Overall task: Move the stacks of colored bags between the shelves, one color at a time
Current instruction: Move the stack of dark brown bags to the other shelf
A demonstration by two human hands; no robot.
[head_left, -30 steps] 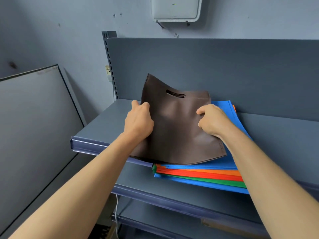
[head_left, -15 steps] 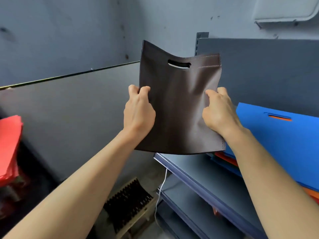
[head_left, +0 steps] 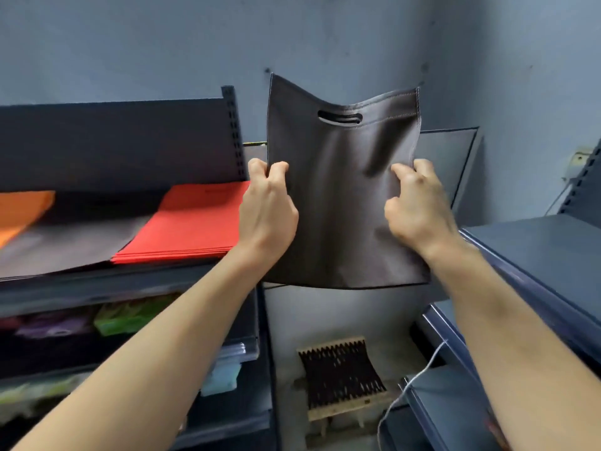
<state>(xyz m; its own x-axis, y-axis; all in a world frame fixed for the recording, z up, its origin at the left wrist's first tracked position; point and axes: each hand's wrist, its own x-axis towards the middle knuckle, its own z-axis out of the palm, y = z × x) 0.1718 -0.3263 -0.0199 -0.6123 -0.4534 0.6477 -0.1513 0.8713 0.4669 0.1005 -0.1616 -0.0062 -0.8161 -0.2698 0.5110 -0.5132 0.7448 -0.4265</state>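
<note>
Now brown bag [head_left: 341, 203] upright, side edges pinched by left hand [head_left: 266, 209], right hand [head_left: 418, 209] fingers.

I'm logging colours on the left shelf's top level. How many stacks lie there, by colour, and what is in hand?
Orange stack: 1
Dark stack: 1
Red stack: 1
Brown bag, held by left hand and right hand: 1
Total: 4

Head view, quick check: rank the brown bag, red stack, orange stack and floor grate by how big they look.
1. brown bag, largest, though it is nearest the camera
2. red stack
3. floor grate
4. orange stack, cut off by the frame edge, so its rank is unsure
</note>
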